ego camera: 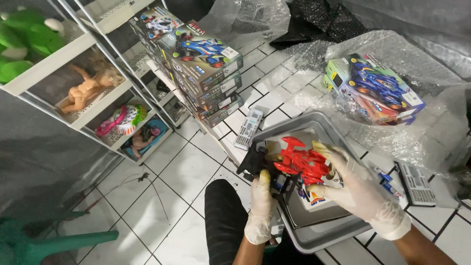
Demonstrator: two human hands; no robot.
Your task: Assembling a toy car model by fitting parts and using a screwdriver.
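Both my hands wear thin white gloves. My left hand [260, 208] grips the black chassis [255, 162] of a small toy race car from below. My right hand [355, 189] holds the red car body shell [300, 161] from the right, pressing it over the chassis. The car hangs above a grey metal tray [314, 230] that rests on the white tiled floor, with a sticker sheet [314, 198] lying in it under the car.
A stack of toy car boxes [203, 73] stands at the back. Another box [375, 91] lies on bubble wrap [431, 127] at right. Remote-like flat parts [248, 128] [416, 184] lie beside the tray. A white shelf rack [73, 93] holds dolls and toys at left. My dark-clad knee [223, 216] is below.
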